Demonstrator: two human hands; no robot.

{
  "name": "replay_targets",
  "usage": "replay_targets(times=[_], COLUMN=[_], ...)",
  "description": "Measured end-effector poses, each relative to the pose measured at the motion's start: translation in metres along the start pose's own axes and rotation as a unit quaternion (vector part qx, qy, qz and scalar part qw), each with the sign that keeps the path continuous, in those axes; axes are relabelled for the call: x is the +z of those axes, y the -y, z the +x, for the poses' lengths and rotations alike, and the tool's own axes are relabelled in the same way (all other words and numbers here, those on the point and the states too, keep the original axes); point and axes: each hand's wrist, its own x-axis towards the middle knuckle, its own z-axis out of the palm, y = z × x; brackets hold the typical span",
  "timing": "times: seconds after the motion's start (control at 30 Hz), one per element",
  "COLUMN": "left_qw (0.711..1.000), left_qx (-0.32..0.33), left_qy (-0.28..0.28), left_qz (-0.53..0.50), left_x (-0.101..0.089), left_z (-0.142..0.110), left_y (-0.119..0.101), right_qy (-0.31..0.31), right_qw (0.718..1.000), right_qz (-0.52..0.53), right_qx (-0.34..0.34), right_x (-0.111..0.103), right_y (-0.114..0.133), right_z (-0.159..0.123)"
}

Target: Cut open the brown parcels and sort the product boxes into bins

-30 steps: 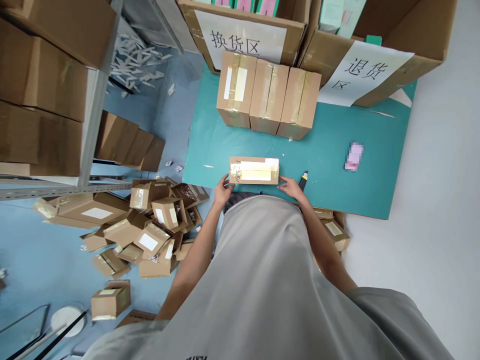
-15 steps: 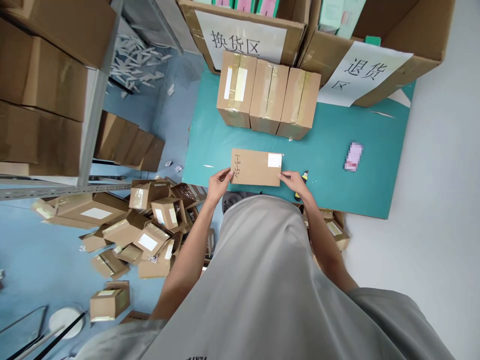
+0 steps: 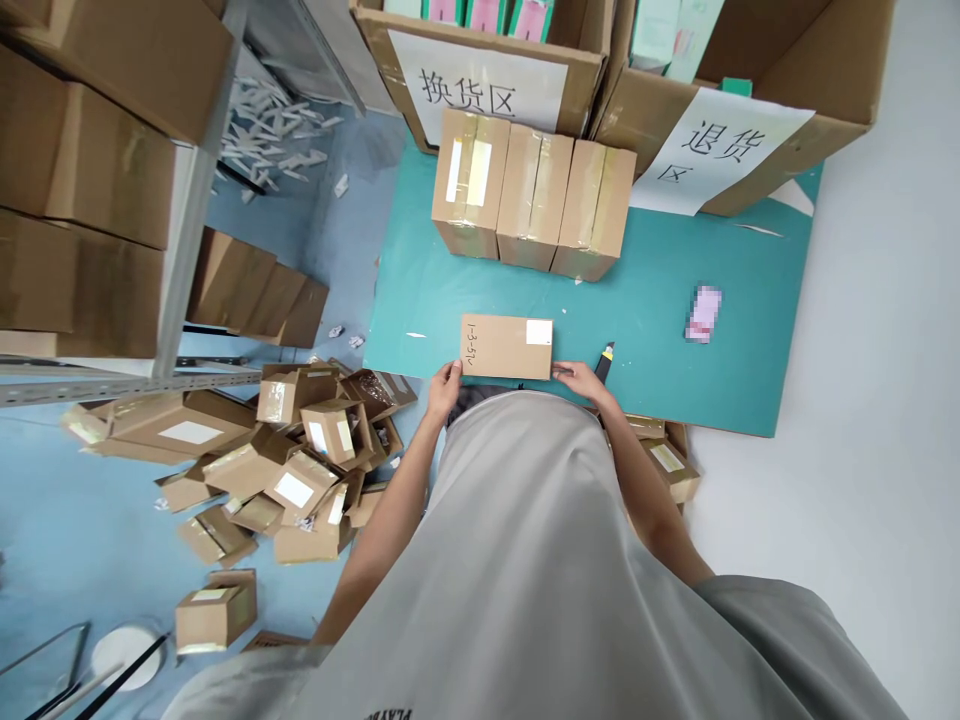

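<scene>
A small cardboard box (image 3: 499, 352) with a white label and handwriting on its top is at the table's near edge, right in front of me. My left hand (image 3: 445, 388) pinches its lower left corner between thumb and fingers. At the lower right corner, my right hand (image 3: 577, 380) grips the box's edge; the fingertips are partly hidden there. Just beyond my right hand, a black-and-yellow utility knife (image 3: 604, 362) lies on the teal tabletop (image 3: 667, 300).
Three taped cartons (image 3: 534, 195) stand in a row at the back. Behind them are two large open boxes (image 3: 592, 60) with Chinese signs. A blurred pink object (image 3: 703, 314) lies to the right. Discarded cartons (image 3: 292, 485) cover the floor at left, beside a loaded shelf (image 3: 199, 160).
Both hands have brought the box closer to my body, and it looks slightly smaller and lower. My right hand has shifted a little left, showing more of the knife.
</scene>
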Motion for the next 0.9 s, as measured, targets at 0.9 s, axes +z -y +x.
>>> replay_targets(times=[0.9], left_qw=[0.981], left_qx=[0.165], left_qy=[-0.021], left_qz=[0.099], left_x=[-0.018], left_z=[-0.033], left_y=[-0.065], right_qy=[-0.107], right_qw=[0.989], right_qz=[-0.098], right_qx=[-0.026], right_x=[0.005], right_y=[0.048], right_z=[-0.001])
